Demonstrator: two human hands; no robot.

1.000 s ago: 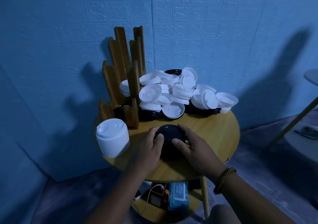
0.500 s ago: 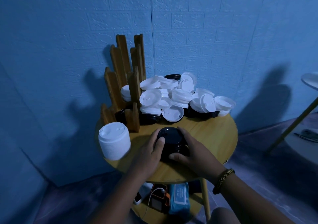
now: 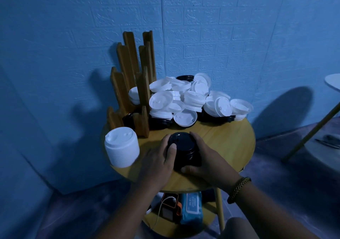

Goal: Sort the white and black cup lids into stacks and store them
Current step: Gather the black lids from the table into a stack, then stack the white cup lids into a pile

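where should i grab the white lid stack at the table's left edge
Wrap a hand round the ribbed side wall of the white lid stack, low down, coming from the front-left edge of the table. It is a tall column of stacked lids, so pinching the top would probably lift only one, and the wooden rack stands close behind it.

The left hand [image 3: 159, 162] and right hand [image 3: 208, 160] covered both sides of the black lid stack [image 3: 184, 146], so its lid count could not be told. Black lids [image 3: 160, 124] lay mostly buried under the white lid pile [image 3: 191, 99]. Slats of the wooden rack [image 3: 128, 77] hid most of the lids inside it. A second table [image 3: 334, 82] was cut off at the right edge. The tabletop [image 3: 230, 146] hid part of a blue packet [image 3: 191, 209] on the lower shelf
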